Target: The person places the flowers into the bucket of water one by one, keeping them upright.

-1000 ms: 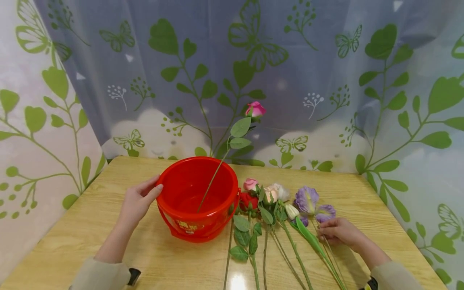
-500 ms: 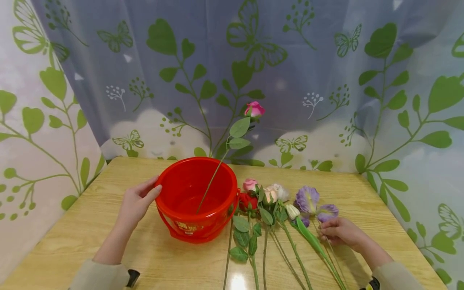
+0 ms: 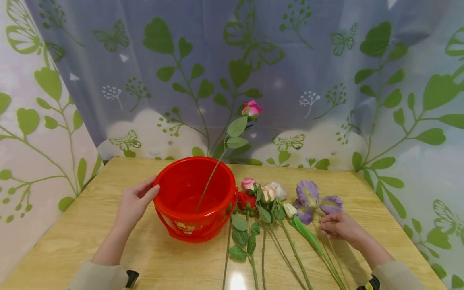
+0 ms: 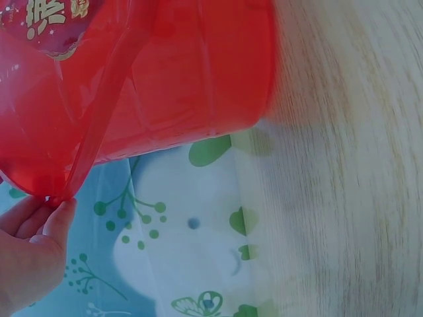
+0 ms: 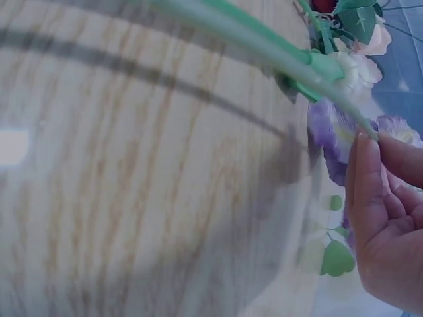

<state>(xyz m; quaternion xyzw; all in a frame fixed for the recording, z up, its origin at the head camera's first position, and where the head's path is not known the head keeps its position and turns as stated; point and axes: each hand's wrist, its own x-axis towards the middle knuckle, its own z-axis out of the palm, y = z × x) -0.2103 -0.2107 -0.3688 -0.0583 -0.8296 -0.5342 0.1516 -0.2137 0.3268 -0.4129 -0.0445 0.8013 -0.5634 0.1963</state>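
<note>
A red plastic bucket (image 3: 212, 227) stands on the table, one long-stemmed pink rose (image 3: 252, 108) leaning out over its right side. My left hand (image 3: 132, 205) grips the bucket's left rim; up close in the left wrist view, thumb and fingers of that hand (image 4: 33, 257) pinch the rim beside the handle (image 4: 109, 99). At the right, my right hand (image 3: 342, 228) pinches the stem of a purple iris (image 3: 307, 193) just below its bloom. The right wrist view shows the pale green stem (image 5: 264, 56) between the thumb and fingertips of my hand (image 5: 390, 224), raised above its shadow on the wood.
Several artificial flowers lie between bucket and right hand: a red rose (image 3: 246, 200), a light pink rose (image 3: 248, 183), a peach rose (image 3: 267, 193) and a white tulip (image 3: 290, 210). Their stems run toward the near table edge. A patterned curtain (image 3: 275, 88) hangs behind the table (image 3: 145, 257).
The purple iris has turned and shifted right, away from the white tulip, in my right hand's pinch. My left hand keeps its place on the bucket rim. The head view has shifted slightly.
</note>
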